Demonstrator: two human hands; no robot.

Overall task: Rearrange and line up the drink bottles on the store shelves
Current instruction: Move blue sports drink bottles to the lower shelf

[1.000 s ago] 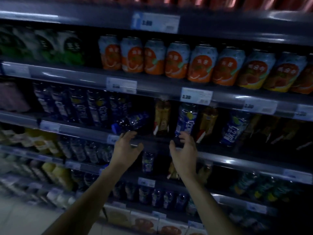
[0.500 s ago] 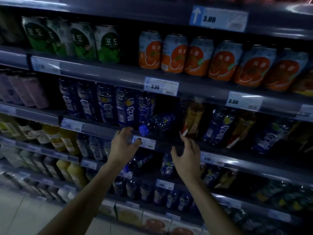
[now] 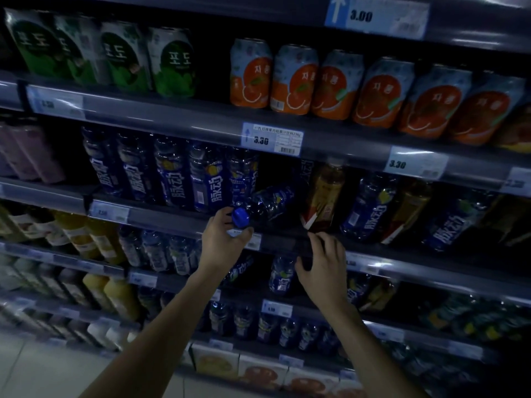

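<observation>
I am facing dim store shelves packed with drinks, both bare arms reaching up from the bottom of the view. My left hand (image 3: 222, 239) is at the middle of the scene, fingers curled around the blue cap (image 3: 240, 217) of a fallen bottle (image 3: 265, 203). That dark blue bottle lies on its side on the third shelf (image 3: 172, 221), cap pointing out toward me, its body running back toward 1 o'clock from my hand. I cannot tell how firmly I grip the cap; thumb and fingers are bent close around it.

My right hand (image 3: 324, 268) is at 4 o'clock from the cap, palm away from me, fingers spread and loosely bent, holding nothing. Its fingertips sit at the front rail of that shelf, just below an amber bottle (image 3: 324, 193) that leans leftward.

At 10 o'clock from the fallen bottle stands a row of upright blue bottles (image 3: 172, 173) with white lettering. At 3 o'clock, more blue bottles (image 3: 370, 208) and amber ones lean at mixed angles.

One shelf up, green cans (image 3: 115, 56) sit at 11 o'clock and orange cans (image 3: 344, 87) at 1 o'clock. A price tag (image 3: 271, 139) reading 3.30 hangs at 12 o'clock above the fallen bottle.
</observation>
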